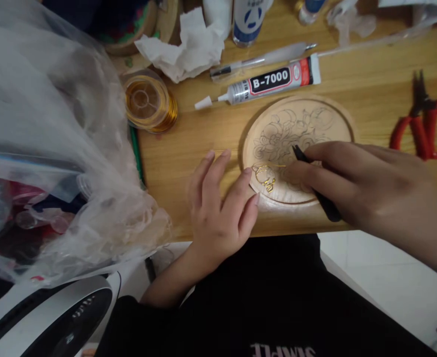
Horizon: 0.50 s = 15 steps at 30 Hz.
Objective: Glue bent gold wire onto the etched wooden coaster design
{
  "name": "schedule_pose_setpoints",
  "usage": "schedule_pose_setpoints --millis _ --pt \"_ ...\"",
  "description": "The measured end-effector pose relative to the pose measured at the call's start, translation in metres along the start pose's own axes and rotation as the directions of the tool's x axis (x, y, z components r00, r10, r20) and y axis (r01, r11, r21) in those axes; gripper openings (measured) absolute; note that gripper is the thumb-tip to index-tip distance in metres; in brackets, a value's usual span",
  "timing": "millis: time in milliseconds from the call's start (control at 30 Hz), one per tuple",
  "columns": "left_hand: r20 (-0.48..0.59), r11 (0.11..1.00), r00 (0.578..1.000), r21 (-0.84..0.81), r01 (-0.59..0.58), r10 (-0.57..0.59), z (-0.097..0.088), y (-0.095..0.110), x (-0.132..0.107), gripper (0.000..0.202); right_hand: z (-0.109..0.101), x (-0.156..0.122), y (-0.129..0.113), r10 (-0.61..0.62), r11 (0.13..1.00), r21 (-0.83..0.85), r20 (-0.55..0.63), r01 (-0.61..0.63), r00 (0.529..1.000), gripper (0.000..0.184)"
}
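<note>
An oval wooden plaque (pixel 346 116) with a raised rim lies near the table's front edge, a swirling floral pattern drawn in dark lines on its face. Bent gold wire (pixel 266 177), curled into a loop with small coils, rests at its lower left. My left hand (pixel 221 213) has its fingers spread, two fingertips touching the plaque's left rim beside the wire. Black tweezers (pixel 326 201) are gripped in my right hand (pixel 352 183) over the plaque. Their tips point up and left above the drawing, apart from the wire.
A B-7000 glue tube (pixel 272 79) and a pen (pixel 263 59) lie behind the plaque. Red-handled pliers (pixel 424 119) lie at the right. A gold wire spool (pixel 149 101), crumpled tissue (pixel 184 47) and a bottle (pixel 248 22) stand farther back. Plastic bags (pixel 73 148) crowd the left.
</note>
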<state>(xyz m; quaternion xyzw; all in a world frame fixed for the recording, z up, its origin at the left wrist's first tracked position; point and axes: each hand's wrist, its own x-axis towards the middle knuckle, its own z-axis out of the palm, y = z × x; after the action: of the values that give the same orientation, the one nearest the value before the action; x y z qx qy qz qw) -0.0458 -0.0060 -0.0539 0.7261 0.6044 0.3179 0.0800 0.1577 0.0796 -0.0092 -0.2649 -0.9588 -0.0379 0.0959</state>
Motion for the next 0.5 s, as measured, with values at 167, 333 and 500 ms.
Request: schedule_pose_setpoints --millis 167,333,500 --pt "0.048 0.998 0.999 0.059 -0.022 0.019 0.0038 -0.0017 -0.0015 0.029 -0.0013 0.0024 -0.0006 -0.001 1.0 -0.017 0.03 0.002 1.0 0.027" --pt "0.081 0.997 0.997 0.068 -0.022 0.016 0.0062 -0.0024 -0.0022 0.029 0.0013 -0.0009 -0.001 0.003 1.0 -0.028 0.047 -0.001 0.999 0.026" --pt "0.072 0.997 0.997 0.075 -0.02 0.014 0.0082 -0.0031 -0.0031 0.029 0.0016 -0.0052 -0.0022 0.009 1.0 -0.019 0.012 -0.009 1.0 0.022"
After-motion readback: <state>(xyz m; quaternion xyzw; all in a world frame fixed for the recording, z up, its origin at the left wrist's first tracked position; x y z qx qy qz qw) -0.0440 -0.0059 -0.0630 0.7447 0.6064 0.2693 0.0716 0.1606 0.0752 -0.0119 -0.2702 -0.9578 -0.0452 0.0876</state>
